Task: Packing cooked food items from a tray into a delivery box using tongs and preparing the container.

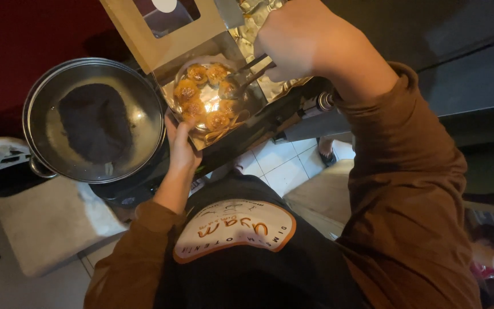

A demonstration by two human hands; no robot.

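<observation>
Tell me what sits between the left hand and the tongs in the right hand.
In the head view, golden dumplings on a foil-lined tray lie between the left hand at the box's near edge and the tongs gripped by the right hand.

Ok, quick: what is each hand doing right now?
Left hand: closed on the edge of the foil-lined box of dumplings.
Right hand: closed on metal tongs.
</observation>
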